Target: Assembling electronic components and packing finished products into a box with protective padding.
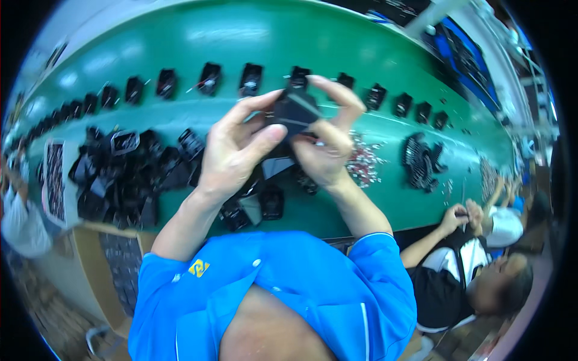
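A black boxy plastic housing (295, 111) is raised over the green bench, between my two hands. My left hand (236, 143) grips its left side, thumb in front and fingers behind. On the other side my right hand (328, 141) has its thumb and fingers bent around the lower right of the housing, with the index finger arched above it. Whether a small part sits in the right fingers cannot be made out. Under my hands lie more black housings (272, 201) close to the bench's near edge.
A row of black units (209, 78) runs along the green bench (180, 45). Black housings (114, 174) are heaped at left, by a white tray (55, 180). Small red and white parts (365, 162) and black coiled pieces (421, 161) lie right. A co-worker (463, 271) sits at right.
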Demonstrator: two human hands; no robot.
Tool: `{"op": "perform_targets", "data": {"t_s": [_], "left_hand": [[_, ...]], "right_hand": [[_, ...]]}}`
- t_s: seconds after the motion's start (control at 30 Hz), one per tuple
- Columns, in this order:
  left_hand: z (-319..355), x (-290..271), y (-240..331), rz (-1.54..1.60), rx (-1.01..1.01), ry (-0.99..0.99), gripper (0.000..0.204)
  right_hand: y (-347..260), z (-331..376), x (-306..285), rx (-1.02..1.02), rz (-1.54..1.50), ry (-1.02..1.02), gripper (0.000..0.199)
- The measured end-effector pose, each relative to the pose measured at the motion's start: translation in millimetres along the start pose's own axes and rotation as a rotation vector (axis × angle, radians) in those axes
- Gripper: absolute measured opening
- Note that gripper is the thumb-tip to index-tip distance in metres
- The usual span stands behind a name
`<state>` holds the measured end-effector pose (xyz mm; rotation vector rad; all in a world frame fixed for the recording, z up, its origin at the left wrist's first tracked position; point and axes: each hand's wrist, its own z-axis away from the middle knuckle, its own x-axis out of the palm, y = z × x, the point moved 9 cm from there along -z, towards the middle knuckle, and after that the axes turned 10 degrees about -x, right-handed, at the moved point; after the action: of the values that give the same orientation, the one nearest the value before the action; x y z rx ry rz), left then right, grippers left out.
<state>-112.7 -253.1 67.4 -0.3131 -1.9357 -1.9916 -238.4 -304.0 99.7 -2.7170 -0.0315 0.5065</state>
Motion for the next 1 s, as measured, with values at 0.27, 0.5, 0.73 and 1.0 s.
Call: {"op": "perform_targets", "data": {"t_s": [0.27, 0.5, 0.73, 1.0], "left_hand": [[-31, 35, -23, -0.021, -0.079, 0.035, 0.049], [-25, -30, 30, -0.310, 0.114, 0.300, 0.049], [112, -198, 71, -0.280, 0.198, 0.883, 0.048], [251, -255, 72, -0.474, 0.382, 1.084, 0.044]], "right_hand": [[16, -1, -48, -0.031, 0.439, -0.163, 0.025], [226, 16, -332, 0.223, 1.522, -0.506, 0.027], [353, 106, -424, 0.671, 1.393, -0.974, 0.028], [470, 152, -375, 0.234, 1.295, -0.939, 0.031]]}}
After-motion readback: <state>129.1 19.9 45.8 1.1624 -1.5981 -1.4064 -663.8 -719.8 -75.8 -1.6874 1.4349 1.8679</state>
